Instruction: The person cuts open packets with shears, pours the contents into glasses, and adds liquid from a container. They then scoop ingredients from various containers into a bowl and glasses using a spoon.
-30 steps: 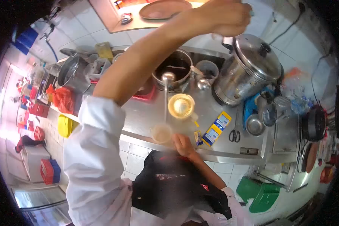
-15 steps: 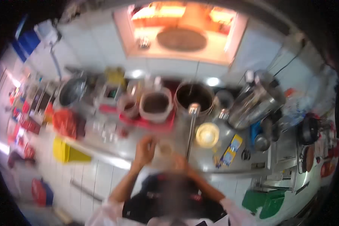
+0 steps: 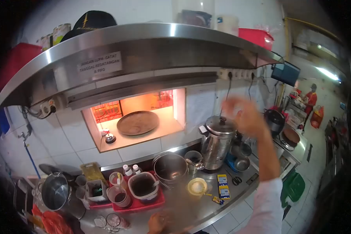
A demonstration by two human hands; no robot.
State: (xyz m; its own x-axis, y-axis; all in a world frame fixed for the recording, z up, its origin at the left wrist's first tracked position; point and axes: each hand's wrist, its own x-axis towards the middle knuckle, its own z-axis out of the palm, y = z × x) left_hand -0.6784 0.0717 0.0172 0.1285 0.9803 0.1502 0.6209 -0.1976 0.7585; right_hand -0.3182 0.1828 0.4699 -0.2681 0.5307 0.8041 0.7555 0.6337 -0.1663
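Observation:
My right hand [image 3: 241,113] is raised at the end of an outstretched arm, beside and above the lidded steel urn [image 3: 216,146]; motion smears its fingers. At the bottom edge, my left hand [image 3: 158,223] is low over the steel counter [image 3: 138,220] with its fingers curled; I cannot tell what is in it. Left of that hand stand small glasses [image 3: 113,220]. Beyond it, a red tray [image 3: 158,202] carries a tub of dark liquid [image 3: 142,187] and a clear jug [image 3: 119,196]. A yellow juicer [image 3: 197,187] sits to the right.
A large steel pot [image 3: 170,167] stands behind the juicer. Blue-and-yellow packets [image 3: 223,187] and scissors [image 3: 236,180] lie near the front edge. A steel hood [image 3: 144,43] hangs above a lit hatch holding a round brown tray [image 3: 138,123]. Another person [image 3: 311,99] is far right.
The view has tilted up, bringing the hood into sight. My right hand has risen from the counter, where both hands were near a small cup, to beside the urn; my left stays low.

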